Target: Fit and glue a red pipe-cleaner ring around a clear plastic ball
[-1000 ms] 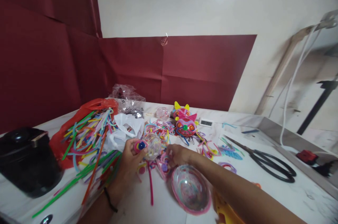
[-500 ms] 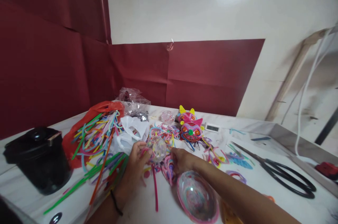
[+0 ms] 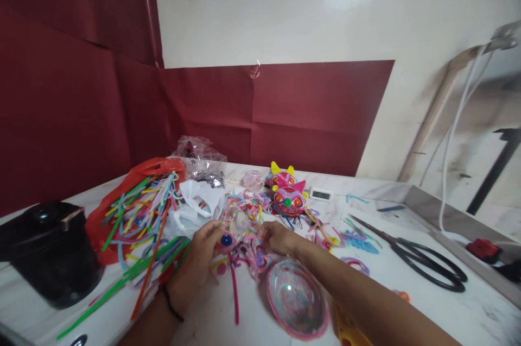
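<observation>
My left hand pinches a small round piece with coiled pink rings and a blue centre, joined to a clear ball stuffed with coloured strips. My right hand has its fingers curled against the right side of that ball, among loose pink loops on the white table. A clear half-shell lined with pink and blue swirls lies just in front of my right wrist. Two pink cat-like faces stand behind the ball.
A red bag spilling long coloured strips lies at the left, with a black lidded pot beyond it. Black scissors rest at the right. White and clear plastic bags sit at the back, a small white display near the wall.
My left hand has turned the ball, so the pink coil with the blue centre has gone from its upper left to its lower front. My right hand stays against the ball.
</observation>
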Demonstrator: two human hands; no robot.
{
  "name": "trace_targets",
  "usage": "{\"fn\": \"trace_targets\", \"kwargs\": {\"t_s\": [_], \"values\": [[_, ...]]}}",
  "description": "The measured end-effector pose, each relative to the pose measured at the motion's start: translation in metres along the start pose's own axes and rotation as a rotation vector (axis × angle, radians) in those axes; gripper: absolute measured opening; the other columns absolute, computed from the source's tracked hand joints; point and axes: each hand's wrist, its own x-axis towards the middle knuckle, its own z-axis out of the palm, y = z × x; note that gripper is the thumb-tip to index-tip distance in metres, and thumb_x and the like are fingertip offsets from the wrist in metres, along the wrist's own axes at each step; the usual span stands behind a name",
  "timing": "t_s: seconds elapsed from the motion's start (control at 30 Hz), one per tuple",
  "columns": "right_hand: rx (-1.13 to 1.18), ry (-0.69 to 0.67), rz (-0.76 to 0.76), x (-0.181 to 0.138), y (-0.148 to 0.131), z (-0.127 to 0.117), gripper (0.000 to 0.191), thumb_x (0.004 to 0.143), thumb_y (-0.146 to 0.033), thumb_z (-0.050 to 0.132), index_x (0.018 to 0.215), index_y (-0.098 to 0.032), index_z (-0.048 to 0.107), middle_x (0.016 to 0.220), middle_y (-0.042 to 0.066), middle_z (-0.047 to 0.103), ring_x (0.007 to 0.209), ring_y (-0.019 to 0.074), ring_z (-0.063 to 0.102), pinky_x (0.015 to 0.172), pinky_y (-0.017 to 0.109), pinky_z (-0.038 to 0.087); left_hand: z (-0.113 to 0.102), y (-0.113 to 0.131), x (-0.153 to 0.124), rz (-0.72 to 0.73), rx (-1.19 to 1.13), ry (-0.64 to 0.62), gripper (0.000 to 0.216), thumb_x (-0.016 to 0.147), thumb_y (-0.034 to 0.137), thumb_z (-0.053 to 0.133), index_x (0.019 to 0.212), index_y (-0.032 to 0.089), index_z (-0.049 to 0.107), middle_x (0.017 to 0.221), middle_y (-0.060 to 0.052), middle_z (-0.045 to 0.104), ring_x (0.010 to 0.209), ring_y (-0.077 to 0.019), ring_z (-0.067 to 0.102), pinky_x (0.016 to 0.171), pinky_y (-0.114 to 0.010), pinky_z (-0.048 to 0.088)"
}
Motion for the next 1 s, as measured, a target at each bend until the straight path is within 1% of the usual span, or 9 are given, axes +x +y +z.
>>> {"fn": "trace_targets", "kwargs": {"t_s": [0.17, 0.33, 0.43, 0.5, 0.6, 0.67, 0.7, 0.83, 1.0], "values": [[0.013, 0.031, 0.071, -0.003, -0.001, -0.001, 0.033, 0.091, -0.031, 0.059, 0.121, -0.017, 0.057, 0.123, 0.008, 0.059, 0.101, 0.0228, 0.062, 0.082, 0.043, 0.054, 0.004, 0.008, 0.007, -0.063, -0.028, -0.142, 0.015, 0.073, 0.033, 0.068, 0.080, 0.020, 0.062, 0.071, 0.003, 0.060, 0.065, -0.0153, 0.065, 0.066, -0.032, 0.057], [0.076, 0.089, 0.084, -0.014, -0.005, -0.018, 0.032, 0.091, -0.031, 0.060, 0.120, -0.017, 0.057, 0.122, 0.008, 0.060, 0.100, 0.0225, 0.062, 0.082, 0.042, 0.054, 0.011, 0.016, 0.011, -0.032, -0.041, -0.148, 0.020, 0.075, 0.037, 0.069, 0.086, 0.022, 0.062, 0.081, 0.003, 0.058, 0.077, -0.0156, 0.065, 0.074, -0.034, 0.057], [0.162, 0.136, 0.028, -0.025, -0.011, -0.032, 0.032, 0.092, -0.031, 0.059, 0.121, -0.017, 0.057, 0.122, 0.009, 0.060, 0.100, 0.0223, 0.063, 0.082, 0.042, 0.054, 0.017, 0.016, 0.013, -0.008, -0.059, -0.156, 0.024, 0.075, 0.038, 0.070, 0.091, 0.021, 0.063, 0.091, -0.001, 0.060, 0.088, -0.0180, 0.063, 0.078, -0.034, 0.057], [0.233, 0.163, -0.029, -0.034, -0.018, -0.040, 0.028, 0.092, -0.031, 0.059, 0.116, -0.016, 0.059, 0.116, 0.007, 0.062, 0.093, 0.0200, 0.064, 0.077, 0.039, 0.055, 0.022, 0.014, 0.016, 0.007, -0.080, -0.158, 0.024, 0.076, 0.038, 0.070, 0.092, 0.020, 0.064, 0.092, -0.002, 0.060, 0.089, -0.0180, 0.062, 0.079, -0.034, 0.057], [0.355, 0.189, -0.125, -0.049, -0.029, -0.046, 0.015, 0.086, -0.028, 0.066, 0.087, -0.013, 0.063, 0.080, 0.000, 0.065, 0.066, 0.0113, 0.061, 0.061, 0.025, 0.051, 0.027, 0.006, 0.019, 0.021, -0.119, -0.146, 0.024, 0.076, 0.038, 0.070, 0.091, 0.020, 0.063, 0.090, 0.000, 0.058, 0.084, -0.0160, 0.063, 0.078, -0.034, 0.058], [0.434, 0.179, -0.176, -0.058, -0.036, -0.045, 0.019, 0.075, -0.028, 0.073, 0.071, -0.015, 0.059, 0.061, -0.004, 0.060, 0.052, 0.0074, 0.054, 0.051, 0.019, 0.043, 0.029, -0.001, 0.019, 0.021, -0.154, -0.138, 0.025, 0.075, 0.038, 0.071, 0.091, 0.020, 0.062, 0.089, 0.001, 0.059, 0.079, -0.0152, 0.065, 0.078, -0.035, 0.058], [0.465, 0.166, -0.194, -0.061, -0.040, -0.043, 0.022, 0.069, -0.029, 0.075, 0.068, -0.016, 0.057, 0.057, -0.005, 0.059, 0.049, 0.0069, 0.052, 0.048, 0.018, 0.041, 0.030, -0.005, 0.019, 0.019, -0.173, -0.133, 0.027, 0.074, 0.038, 0.072, 0.091, 0.021, 0.061, 0.089, 0.001, 0.060, 0.078, -0.0155, 0.066, 0.078, -0.035, 0.058], [0.521, 0.122, -0.261, -0.069, -0.052, -0.030, 0.031, 0.059, -0.039, 0.077, 0.070, -0.018, 0.056, 0.056, -0.005, 0.060, 0.052, 0.0099, 0.057, 0.053, 0.022, 0.046, 0.031, -0.013, 0.015, -0.010, -0.236, -0.116, 0.032, 0.069, 0.038, 0.075, 0.092, 0.021, 0.060, 0.086, -0.001, 0.065, 0.079, -0.0196, 0.069, 0.076, -0.038, 0.058], [0.424, 0.107, -0.389, -0.067, -0.064, -0.020, 0.028, 0.060, -0.038, 0.077, 0.072, -0.018, 0.061, 0.063, -0.005, 0.060, 0.057, 0.0112, 0.057, 0.058, 0.025, 0.048, 0.030, -0.013, 0.010, -0.063, -0.295, -0.189, 0.025, 0.071, 0.033, 0.073, 0.090, 0.019, 0.063, 0.088, -0.005, 0.071, 0.081, -0.0220, 0.070, 0.074, -0.038, 0.058]]}}
